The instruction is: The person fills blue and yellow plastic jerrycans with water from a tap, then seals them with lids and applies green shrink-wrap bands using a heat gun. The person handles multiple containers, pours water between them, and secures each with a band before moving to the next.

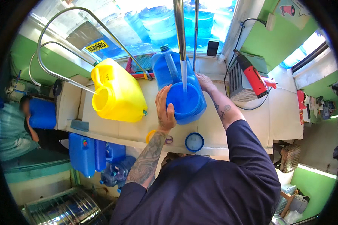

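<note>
A translucent blue water jug [199,98] with a handle on top stands on the counter, its wide round mouth toward me. A steel spout [180,30] hangs over it, and a stream of water falls through the mouth. My left hand [165,108] holds the jug's left side beside the mouth, thumb near the rim. My right hand [204,82] grips the jug's far right side; some of its fingers are hidden. A blue round cap [194,142] lies on the counter's near edge. Left of my left hand stands a yellow jug [125,99], a curved steel pipe reaching its open mouth.
A red heat gun [249,73] lies on a grey box [241,87] at right, its black cord trailing. A phone [212,48] leans at the window. Several blue containers [82,153] stand below the counter. A person [17,131] sits at far left beside another blue container.
</note>
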Tool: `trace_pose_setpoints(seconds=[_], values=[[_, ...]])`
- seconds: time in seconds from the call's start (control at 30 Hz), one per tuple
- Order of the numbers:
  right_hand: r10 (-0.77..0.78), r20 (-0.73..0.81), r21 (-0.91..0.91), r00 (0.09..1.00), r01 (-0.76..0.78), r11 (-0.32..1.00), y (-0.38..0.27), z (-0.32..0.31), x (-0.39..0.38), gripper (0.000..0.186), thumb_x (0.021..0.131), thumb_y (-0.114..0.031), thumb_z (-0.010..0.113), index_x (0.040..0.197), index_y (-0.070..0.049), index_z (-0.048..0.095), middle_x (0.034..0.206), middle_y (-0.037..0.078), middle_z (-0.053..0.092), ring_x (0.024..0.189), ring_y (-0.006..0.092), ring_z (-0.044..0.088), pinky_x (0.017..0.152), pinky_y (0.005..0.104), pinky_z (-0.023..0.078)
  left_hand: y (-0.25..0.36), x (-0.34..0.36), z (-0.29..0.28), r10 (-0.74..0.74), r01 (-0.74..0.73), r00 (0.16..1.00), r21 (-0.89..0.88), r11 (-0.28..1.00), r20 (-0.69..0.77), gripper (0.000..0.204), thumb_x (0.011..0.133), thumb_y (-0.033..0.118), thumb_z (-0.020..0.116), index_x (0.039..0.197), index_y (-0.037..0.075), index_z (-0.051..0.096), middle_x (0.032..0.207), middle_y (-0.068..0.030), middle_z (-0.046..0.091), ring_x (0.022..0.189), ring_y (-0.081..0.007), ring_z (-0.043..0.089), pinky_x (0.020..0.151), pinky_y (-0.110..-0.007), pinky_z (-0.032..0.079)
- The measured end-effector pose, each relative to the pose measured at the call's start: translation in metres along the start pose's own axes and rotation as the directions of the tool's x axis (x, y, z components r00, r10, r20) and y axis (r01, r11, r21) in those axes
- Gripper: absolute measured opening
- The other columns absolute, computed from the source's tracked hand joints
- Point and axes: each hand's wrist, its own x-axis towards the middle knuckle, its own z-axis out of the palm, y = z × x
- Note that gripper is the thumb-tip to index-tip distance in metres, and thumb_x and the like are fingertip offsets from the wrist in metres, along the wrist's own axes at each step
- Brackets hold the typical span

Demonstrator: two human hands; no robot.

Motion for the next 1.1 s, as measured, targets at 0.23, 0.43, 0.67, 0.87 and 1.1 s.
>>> trace_pose_setpoints(seconds=[0.23,0.43,0.67,0.87,1.1], values=[[0.292,0.202,-0.172,0.935,-0.260,0.950,0.004,-0.026,0.019,0.037,0.096,-0.026,0.058,0.125,-0.005,0.063,0.129,0.019,0.067,0.122,0.0361,0.064,0.101,0.0484,0.052,-0.006,0.007,0.003,0.018,-0.018,1.000,-0.001,1.000,-0.002,0.060,0.099,0.036,0.041,0.144,-0.003,0.052,0.145,-0.0204,0.056,0.139,-0.0396,0.047,0.120,-0.049,0.029],[0.309,0.068,-0.092,0.949,-0.302,0.949,0.016,-0.015,0.003,0.055,0.095,-0.029,0.061,0.142,-0.002,0.055,0.134,0.023,0.064,0.126,0.0366,0.061,0.106,0.0464,0.050,-0.004,0.007,0.004,0.030,-0.030,0.999,-0.006,1.000,-0.012,0.059,0.100,0.036,0.041,0.144,-0.002,0.053,0.144,-0.0199,0.057,0.139,-0.0386,0.047,0.119,-0.048,0.029],[0.308,-0.350,0.769,0.885,0.083,0.634,-0.072,-0.092,-0.054,0.049,0.108,-0.036,0.050,0.141,-0.001,0.058,0.142,0.022,0.060,0.133,0.0309,0.057,0.111,0.0392,0.044,-0.006,0.008,0.003,0.065,-0.066,0.997,-0.006,0.998,-0.028,0.055,0.100,0.032,0.046,0.142,-0.002,0.054,0.142,-0.0194,0.059,0.137,-0.0383,0.049,0.118,-0.048,0.031],[-0.003,-0.536,0.521,0.844,0.334,0.785,-0.173,-0.123,-0.140,0.057,0.110,-0.042,0.040,0.147,-0.001,0.051,0.148,0.023,0.054,0.141,0.0377,0.050,0.116,0.0460,0.038,-0.001,0.009,0.000,0.077,-0.076,0.996,0.014,0.997,-0.045,0.054,0.097,0.029,0.050,0.142,-0.001,0.054,0.141,-0.0198,0.060,0.136,-0.0376,0.051,0.118,-0.048,0.030],[0.009,-0.526,0.517,0.851,0.311,0.797,-0.173,-0.116,-0.141,0.060,0.109,-0.046,0.037,0.149,-0.002,0.049,0.150,0.026,0.052,0.141,0.0406,0.048,0.116,0.0469,0.037,0.008,0.010,-0.005,0.087,-0.087,0.994,0.008,0.996,-0.064,0.052,0.099,0.029,0.051,0.142,0.001,0.055,0.142,-0.0175,0.060,0.137,-0.0341,0.051,0.120,-0.048,0.029]])
